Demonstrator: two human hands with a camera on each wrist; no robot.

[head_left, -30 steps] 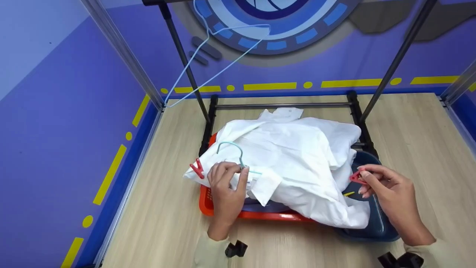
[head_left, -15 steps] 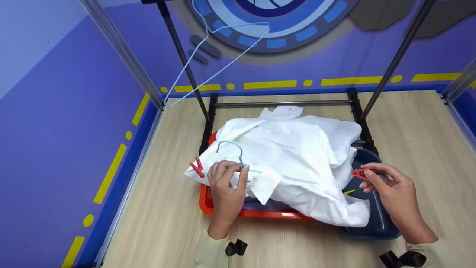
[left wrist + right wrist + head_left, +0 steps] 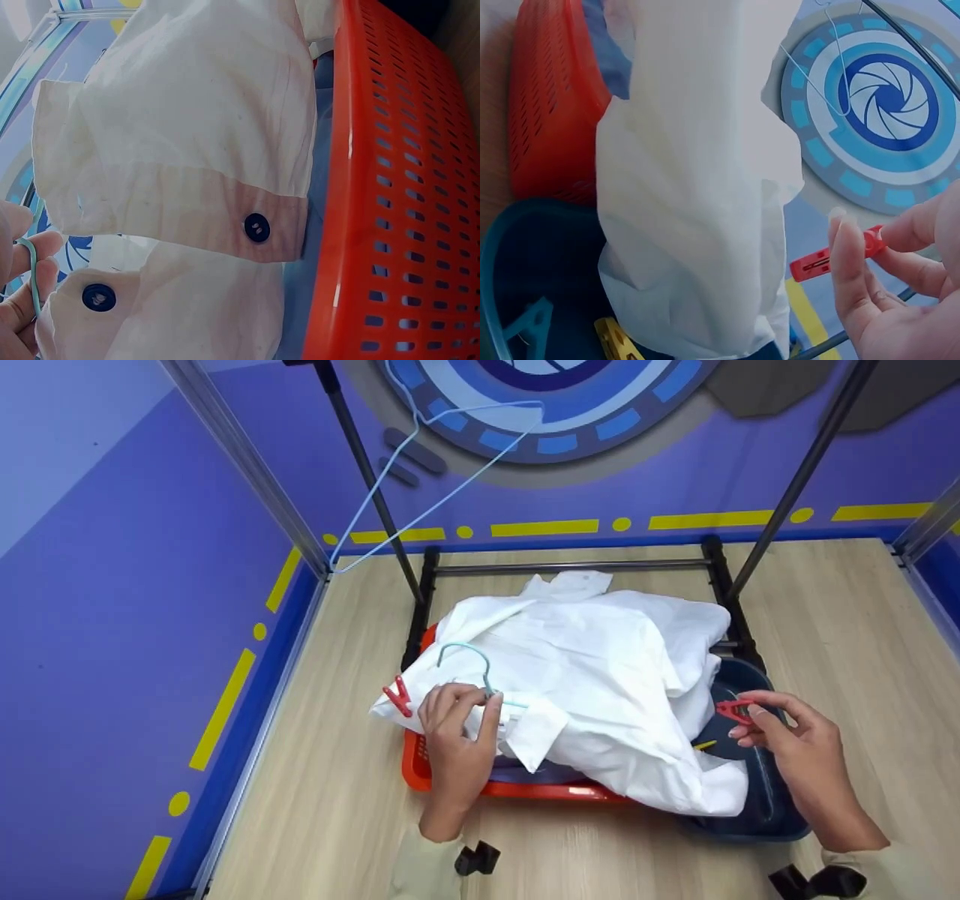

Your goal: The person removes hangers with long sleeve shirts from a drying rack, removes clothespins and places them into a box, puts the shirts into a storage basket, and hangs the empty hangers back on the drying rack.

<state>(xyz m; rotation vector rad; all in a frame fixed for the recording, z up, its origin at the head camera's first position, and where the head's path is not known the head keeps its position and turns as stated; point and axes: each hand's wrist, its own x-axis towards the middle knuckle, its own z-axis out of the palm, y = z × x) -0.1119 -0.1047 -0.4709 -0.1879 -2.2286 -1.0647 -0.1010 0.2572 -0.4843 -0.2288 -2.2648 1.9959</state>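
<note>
A white shirt [image 3: 570, 652] with dark buttons, seen in the left wrist view, lies spread over an orange-red basket [image 3: 525, 793]. At its collar my left hand [image 3: 459, 735] pinches a light green hanger [image 3: 466, 646] just under the hook. One red clothespin [image 3: 398, 697] is clipped on the shirt's left corner. Over the dark blue basin, my right hand [image 3: 799, 750] holds another red clothespin [image 3: 733, 710] between thumb and fingers, apart from the shirt. The right wrist view shows that clothespin [image 3: 817, 264] beside the hanging sleeve [image 3: 697, 187].
The dark blue basin [image 3: 780, 817] at right holds a yellow clothespin [image 3: 615, 341] and a blue clothespin [image 3: 532, 328]. Behind the shirt stands a black rack [image 3: 570, 565]. A pale blue hanger [image 3: 450, 495] hangs in front of the patterned wall at the upper left.
My right hand has shifted slightly right, turning the red clothespin in its fingers. My left hand stays at the hanger, and the shirt lies as before.
</note>
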